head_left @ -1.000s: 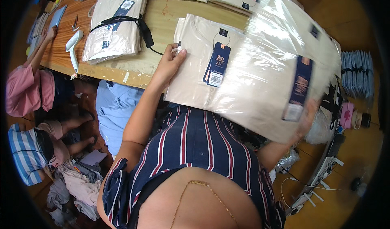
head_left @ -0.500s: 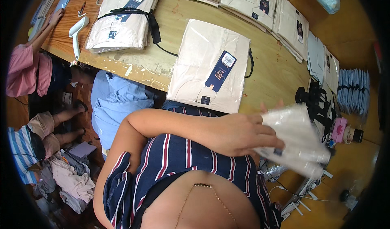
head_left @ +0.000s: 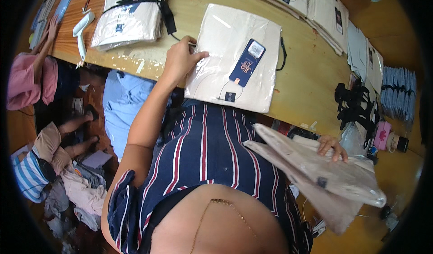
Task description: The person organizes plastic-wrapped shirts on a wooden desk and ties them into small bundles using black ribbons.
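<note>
On the table (head_left: 311,82), the left hand (head_left: 179,61) pinches a bagged garment (head_left: 222,55); the right hand (head_left: 333,147) grips drooping packets (head_left: 310,166), thumb probably beneath. Sorting seems underway, next needing steady support.

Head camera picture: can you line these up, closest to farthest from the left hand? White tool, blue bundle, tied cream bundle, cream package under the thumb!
From the left hand:
1. Cream package: touching, just right.
2. Tied cream bundle: left, farther back.
3. White tool: farther left.
4. Blue bundle: far right.
</note>
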`<move>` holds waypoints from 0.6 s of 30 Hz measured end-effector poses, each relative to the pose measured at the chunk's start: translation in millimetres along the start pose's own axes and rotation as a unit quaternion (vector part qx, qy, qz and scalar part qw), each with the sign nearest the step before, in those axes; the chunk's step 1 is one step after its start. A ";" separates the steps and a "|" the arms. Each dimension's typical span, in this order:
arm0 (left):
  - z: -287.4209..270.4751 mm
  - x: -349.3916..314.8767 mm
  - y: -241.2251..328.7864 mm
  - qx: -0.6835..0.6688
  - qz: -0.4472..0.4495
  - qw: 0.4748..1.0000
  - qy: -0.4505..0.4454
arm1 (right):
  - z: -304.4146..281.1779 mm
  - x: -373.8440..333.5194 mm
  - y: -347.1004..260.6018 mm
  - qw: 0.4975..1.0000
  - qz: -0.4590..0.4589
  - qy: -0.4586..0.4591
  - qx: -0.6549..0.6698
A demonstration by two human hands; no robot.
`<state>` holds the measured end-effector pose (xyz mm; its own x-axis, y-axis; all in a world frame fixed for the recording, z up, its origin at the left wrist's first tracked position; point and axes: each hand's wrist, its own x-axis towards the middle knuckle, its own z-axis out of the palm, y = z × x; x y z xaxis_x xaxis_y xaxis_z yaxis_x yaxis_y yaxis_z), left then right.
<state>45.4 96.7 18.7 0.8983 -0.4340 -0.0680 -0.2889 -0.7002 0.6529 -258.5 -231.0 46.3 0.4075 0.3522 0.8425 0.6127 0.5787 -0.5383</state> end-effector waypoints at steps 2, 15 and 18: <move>2.1 4.7 -1.5 -0.021 0.001 1.000 -0.020 | 6.5 7.9 -9.4 1.000 0.019 0.013 -0.002; 5.0 11.8 0.3 -0.385 -0.169 0.898 -0.131 | -37.5 8.7 127.7 0.637 0.434 0.613 -0.174; 5.7 1.6 28.9 -0.444 -0.086 0.885 -0.111 | -28.6 26.1 148.1 0.662 0.393 0.607 -0.198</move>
<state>36.5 72.5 33.1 0.7886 -0.5334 -0.3059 0.3084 -0.0873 0.9472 -137.7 -157.1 -12.0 0.8024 -0.5592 -0.2084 -0.0810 0.2440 -0.9664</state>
